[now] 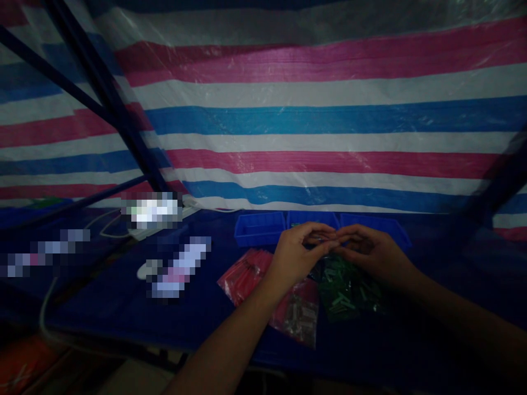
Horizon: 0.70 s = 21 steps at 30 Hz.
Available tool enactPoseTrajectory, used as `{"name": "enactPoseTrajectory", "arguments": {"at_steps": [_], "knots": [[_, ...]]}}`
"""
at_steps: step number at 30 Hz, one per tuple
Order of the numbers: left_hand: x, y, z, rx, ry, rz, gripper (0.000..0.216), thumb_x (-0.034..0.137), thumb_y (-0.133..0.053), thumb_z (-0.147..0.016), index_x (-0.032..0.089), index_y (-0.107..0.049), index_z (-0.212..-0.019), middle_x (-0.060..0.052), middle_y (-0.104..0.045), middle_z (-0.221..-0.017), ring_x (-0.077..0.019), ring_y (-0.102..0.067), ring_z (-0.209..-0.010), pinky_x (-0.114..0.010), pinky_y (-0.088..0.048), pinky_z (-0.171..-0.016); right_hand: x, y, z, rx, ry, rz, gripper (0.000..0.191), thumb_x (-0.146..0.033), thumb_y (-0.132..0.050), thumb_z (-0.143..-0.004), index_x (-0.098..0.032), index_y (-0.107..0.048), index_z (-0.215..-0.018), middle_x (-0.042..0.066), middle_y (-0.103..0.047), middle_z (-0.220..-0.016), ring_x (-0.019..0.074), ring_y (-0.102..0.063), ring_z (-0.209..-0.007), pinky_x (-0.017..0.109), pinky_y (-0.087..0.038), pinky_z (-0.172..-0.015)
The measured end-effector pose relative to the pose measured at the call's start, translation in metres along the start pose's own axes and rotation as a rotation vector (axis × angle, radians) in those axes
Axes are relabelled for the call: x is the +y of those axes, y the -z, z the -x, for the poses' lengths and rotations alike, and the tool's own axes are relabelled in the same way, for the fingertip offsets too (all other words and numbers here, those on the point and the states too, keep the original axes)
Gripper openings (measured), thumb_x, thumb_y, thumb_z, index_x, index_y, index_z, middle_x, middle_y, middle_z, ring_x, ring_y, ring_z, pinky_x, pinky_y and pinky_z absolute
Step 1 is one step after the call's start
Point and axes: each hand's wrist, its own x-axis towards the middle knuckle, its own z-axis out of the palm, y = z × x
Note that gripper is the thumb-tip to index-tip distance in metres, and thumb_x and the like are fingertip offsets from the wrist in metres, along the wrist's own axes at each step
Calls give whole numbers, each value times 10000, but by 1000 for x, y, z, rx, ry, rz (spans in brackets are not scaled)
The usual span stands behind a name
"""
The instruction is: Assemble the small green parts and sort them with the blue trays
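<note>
My left hand (302,247) and my right hand (368,244) meet fingertip to fingertip above the table. Both have bent fingers and thumbs drawn together in a pinch; whatever lies between them is too small and dark to make out. Below the right hand is a clear bag of green pieces (340,291). Under the left wrist lie red plastic bags (242,274), fanned out, partly covered by my forearm. A clear bag with greyish small parts (298,315) rests in front of them. Just behind the hands stands the middle blue bin (308,218), with its contents mostly hidden.
Another blue bin (260,230) stands left and a third blue bin (387,229) right. On the blue table (111,299) are a white power strip (142,233) with cables and a round white object (146,270). Striped sheeting (329,120) hangs behind; a dark metal frame (119,120) rises at left.
</note>
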Motion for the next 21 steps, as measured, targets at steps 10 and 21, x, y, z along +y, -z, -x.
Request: {"name": "enactPoseTrajectory", "arguments": {"at_steps": [10,21], "knots": [[-11,-1,-1,-19,46,-77,261,148,-733,-865,170,-713,-1125,-67,-789,-1001,-167,-750,-889,-291,-594,-814,11,3,-1,128,-34,-69,343,-425,-841,-828,-226,-690,-1063,85,-738,-1041,241,-720,-993,352,-600,-862],[2,-3,3,-39,36,-216,250,140,-707,-744,194,-564,-942,-2,-690,-874,-127,-634,-736,-240,-498,-662,12,-5,2,13,-46,-117,306,-376,-786,-887,-245,-671,-1139,45,-695,-1017,206,-678,-989,337,-546,-888]]}}
